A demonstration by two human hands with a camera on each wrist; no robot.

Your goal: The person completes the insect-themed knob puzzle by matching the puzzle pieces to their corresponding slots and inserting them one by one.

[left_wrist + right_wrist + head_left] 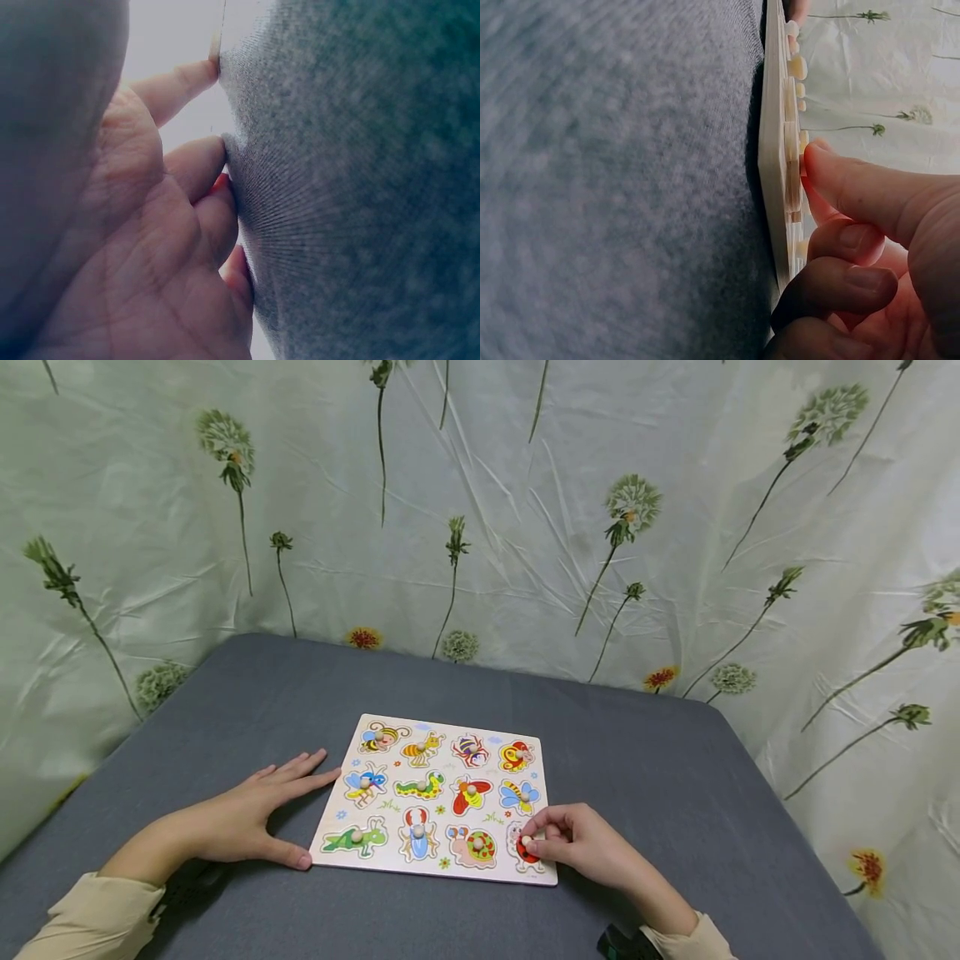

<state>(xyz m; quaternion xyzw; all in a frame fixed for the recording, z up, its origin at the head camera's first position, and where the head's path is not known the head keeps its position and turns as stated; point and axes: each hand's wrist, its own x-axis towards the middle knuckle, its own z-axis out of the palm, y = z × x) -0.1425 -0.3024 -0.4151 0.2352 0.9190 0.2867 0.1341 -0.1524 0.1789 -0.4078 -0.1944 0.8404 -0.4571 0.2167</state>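
Note:
A wooden insect peg puzzle board lies on the grey-covered table, its shapes each topped by a round knob. At its near right corner my right hand pinches the knob of the ladybug piece between thumb and index finger. In the right wrist view the thumb presses on that knob, with the other fingers curled below. My left hand lies flat at the board's left side, fingers spread, with thumb and index fingertip touching its edge. Next to the ladybug sits the snail piece.
Grey cloth covers the table around the board. Behind it hangs a pale curtain printed with dandelions. A dark wrist device shows by the right sleeve.

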